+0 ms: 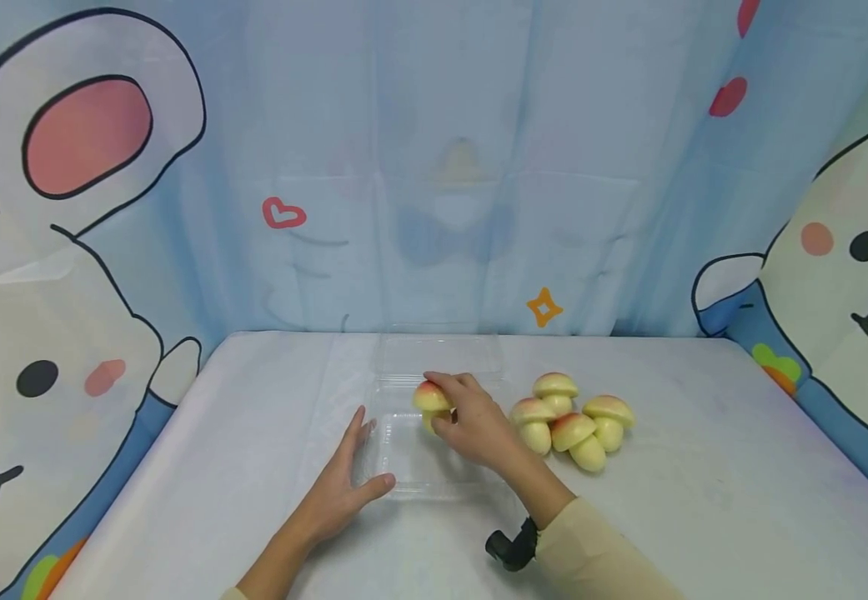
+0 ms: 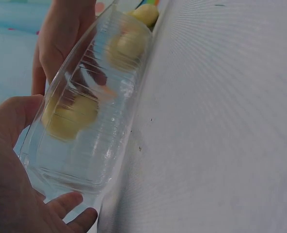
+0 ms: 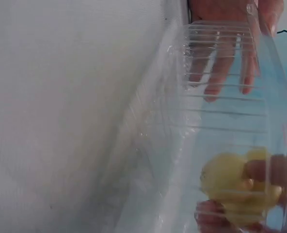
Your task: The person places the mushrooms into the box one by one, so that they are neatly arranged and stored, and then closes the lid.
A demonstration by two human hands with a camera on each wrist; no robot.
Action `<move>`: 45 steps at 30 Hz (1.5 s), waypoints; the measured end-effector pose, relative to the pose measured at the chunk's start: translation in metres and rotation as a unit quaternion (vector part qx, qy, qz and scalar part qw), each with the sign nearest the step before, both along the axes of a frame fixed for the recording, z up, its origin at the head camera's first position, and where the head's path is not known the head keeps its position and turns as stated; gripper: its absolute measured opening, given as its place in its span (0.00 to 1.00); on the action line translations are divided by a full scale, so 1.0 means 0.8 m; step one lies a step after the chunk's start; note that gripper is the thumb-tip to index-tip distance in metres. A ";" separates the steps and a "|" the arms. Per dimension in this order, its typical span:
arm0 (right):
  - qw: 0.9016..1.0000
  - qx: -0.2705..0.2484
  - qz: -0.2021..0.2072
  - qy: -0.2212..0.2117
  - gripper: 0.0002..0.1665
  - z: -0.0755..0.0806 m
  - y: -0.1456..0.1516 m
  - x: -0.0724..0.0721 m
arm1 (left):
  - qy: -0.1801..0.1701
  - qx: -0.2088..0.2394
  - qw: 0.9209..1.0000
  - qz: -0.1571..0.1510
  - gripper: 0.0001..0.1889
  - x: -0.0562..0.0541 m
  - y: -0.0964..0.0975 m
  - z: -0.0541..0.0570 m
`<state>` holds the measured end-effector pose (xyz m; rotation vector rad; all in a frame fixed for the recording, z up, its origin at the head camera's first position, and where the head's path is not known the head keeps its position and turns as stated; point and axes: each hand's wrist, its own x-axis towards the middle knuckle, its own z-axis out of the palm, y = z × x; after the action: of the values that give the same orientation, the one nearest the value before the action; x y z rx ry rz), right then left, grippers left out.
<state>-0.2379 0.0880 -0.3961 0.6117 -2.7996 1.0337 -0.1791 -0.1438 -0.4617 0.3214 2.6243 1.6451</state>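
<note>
A clear plastic clamshell box (image 1: pixel 418 471) lies on the table with its lid (image 1: pixel 437 354) folded back. With thumb and fingers my right hand (image 1: pixel 482 425) pinches a toy mushroom (image 1: pixel 429 396), pale yellow with a reddish cap, over the box's right part. Through the transparent wall, the left wrist view shows that mushroom (image 2: pixel 68 119); so does the right wrist view, with fingertips around the mushroom (image 3: pixel 231 179). My left hand (image 1: pixel 336 492) is spread at the box's left side, its thumb near the front rim and its fingers extended along the wall.
Right of the box, several similar toy mushrooms (image 1: pixel 579 442) sit clustered together, touching. A black device (image 1: pixel 512 550) is strapped at the right wrist. Behind the white-covered table (image 1: pixel 704 483) hangs a light blue cartoon curtain (image 1: pixel 434 167).
</note>
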 end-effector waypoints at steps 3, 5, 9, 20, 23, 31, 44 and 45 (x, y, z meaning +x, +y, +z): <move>1.000 0.010 0.003 0.001 0.39 -0.002 -0.006 0.000 | -0.002 -0.002 1.000 -0.001 0.54 0.000 0.000 0.000; 1.000 0.017 0.007 0.005 0.39 -0.003 -0.010 0.000 | -0.002 0.000 1.000 -0.001 0.54 -0.001 0.000 0.000; 0.999 0.033 0.010 0.004 0.39 -0.003 -0.019 -0.001 | -0.001 0.004 1.000 -0.004 0.54 0.000 -0.001 0.000; 0.997 0.075 0.007 0.002 0.42 -0.016 -0.038 -0.002 | 0.004 0.010 1.000 -0.007 0.54 -0.001 -0.002 -0.004; 0.997 0.079 0.012 0.009 0.42 -0.019 -0.042 -0.002 | 0.005 0.012 1.000 -0.008 0.54 -0.001 -0.002 -0.003; 0.994 0.106 0.014 0.028 0.43 -0.019 -0.052 -0.004 | 0.017 0.018 1.000 -0.016 0.53 -0.002 -0.002 -0.004; 0.994 0.100 0.000 0.045 0.36 -0.024 -0.057 -0.004 | 0.018 0.021 0.999 -0.019 0.53 -0.002 -0.002 -0.001; 0.994 0.098 0.000 0.046 0.36 -0.023 -0.058 -0.004 | 0.018 0.021 0.999 -0.019 0.53 -0.002 -0.002 -0.001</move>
<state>-0.2415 0.0418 -0.4149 0.6593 -2.8401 0.7156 -0.1807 -0.1454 -0.4624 0.4022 2.5946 1.7008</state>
